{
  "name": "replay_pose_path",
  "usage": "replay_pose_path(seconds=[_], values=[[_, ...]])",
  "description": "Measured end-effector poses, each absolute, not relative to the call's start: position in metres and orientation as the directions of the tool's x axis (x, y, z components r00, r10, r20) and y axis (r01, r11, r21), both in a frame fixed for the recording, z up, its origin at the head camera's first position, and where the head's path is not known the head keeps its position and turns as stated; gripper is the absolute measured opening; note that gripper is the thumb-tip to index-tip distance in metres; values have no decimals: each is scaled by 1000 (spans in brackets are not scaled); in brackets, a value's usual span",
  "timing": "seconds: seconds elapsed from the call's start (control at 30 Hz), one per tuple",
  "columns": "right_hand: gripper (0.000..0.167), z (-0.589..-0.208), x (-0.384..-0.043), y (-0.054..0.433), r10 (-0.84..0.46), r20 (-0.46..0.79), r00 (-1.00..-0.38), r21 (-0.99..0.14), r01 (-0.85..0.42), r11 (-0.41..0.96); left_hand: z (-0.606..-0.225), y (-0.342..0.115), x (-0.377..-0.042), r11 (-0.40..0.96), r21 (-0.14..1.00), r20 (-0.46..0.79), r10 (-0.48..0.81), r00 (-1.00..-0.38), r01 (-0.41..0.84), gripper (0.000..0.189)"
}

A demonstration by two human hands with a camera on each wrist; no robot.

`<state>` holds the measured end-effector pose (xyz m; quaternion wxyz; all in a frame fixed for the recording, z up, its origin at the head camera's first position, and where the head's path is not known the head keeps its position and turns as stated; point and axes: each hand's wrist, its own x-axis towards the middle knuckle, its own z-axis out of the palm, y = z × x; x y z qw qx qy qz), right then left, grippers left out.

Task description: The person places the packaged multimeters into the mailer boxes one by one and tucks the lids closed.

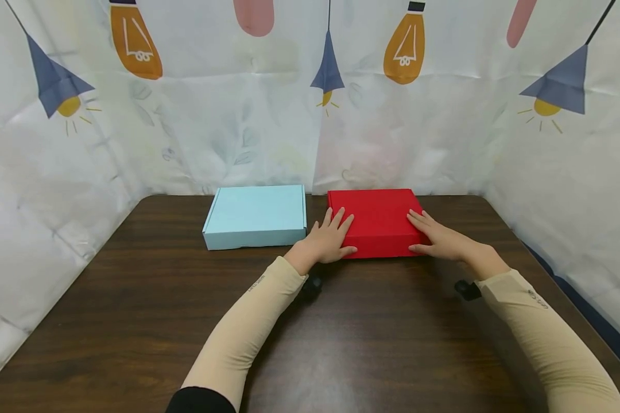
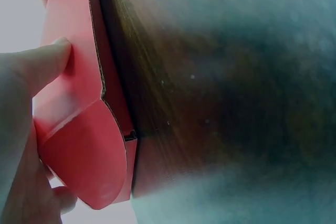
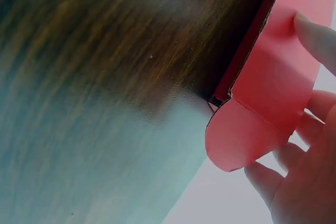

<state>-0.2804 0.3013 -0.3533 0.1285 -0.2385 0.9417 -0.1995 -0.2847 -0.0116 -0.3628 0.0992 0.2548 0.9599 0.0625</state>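
A red cardboard box (image 1: 377,212) lies flat near the far edge of the table, its lid down over the top. My left hand (image 1: 321,240) rests at its left end, fingers spread over the top edge and thumb against the front panel. At the opposite end my right hand (image 1: 444,240) touches the top right edge, its thumb also on the front. A rounded side flap (image 2: 89,156) sticks out beside my left fingers in the left wrist view. My right fingertips touch a matching flap (image 3: 236,137) in the right wrist view.
A light blue box (image 1: 258,209) lies shut just left of the red one, close to my left hand. Both stand on a dark wooden table (image 1: 134,321). A white curtain (image 1: 196,132) printed with lamps hangs behind the far edge and along both sides.
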Motion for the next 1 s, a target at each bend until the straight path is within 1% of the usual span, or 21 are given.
replay_pose_path(seconds=[0.23, 0.47, 0.6, 0.7, 0.8, 0.9, 1.0], values=[[82, -348, -273, 310, -502, -120, -856, -478, -393, 785, -363, -13, -284, 858, 193, -156, 506, -848, 477, 91], [65, -349, -261, 328, -493, 23, -870, -486, -441, 755, -366, -14, -287, 855, 196, -145, 509, -849, 479, 92], [59, -351, -255, 336, -435, 73, -897, -500, -411, 763, -366, -14, -288, 854, 194, -146, 512, -847, 483, 92], [57, -352, -251, 341, -381, 66, -922, -527, -357, 771, -366, -14, -288, 853, 191, -145, 514, -845, 486, 92], [60, -353, -249, 344, -336, 28, -941, -553, -295, 779, -366, -15, -289, 853, 191, -147, 514, -845, 486, 92], [63, -354, -249, 345, -324, -15, -946, -573, -257, 778, -366, -15, -289, 853, 195, -147, 514, -845, 485, 92], [63, -356, -249, 345, -338, -39, -940, -581, -254, 773, -366, -15, -289, 851, 198, -141, 517, -845, 487, 92]])
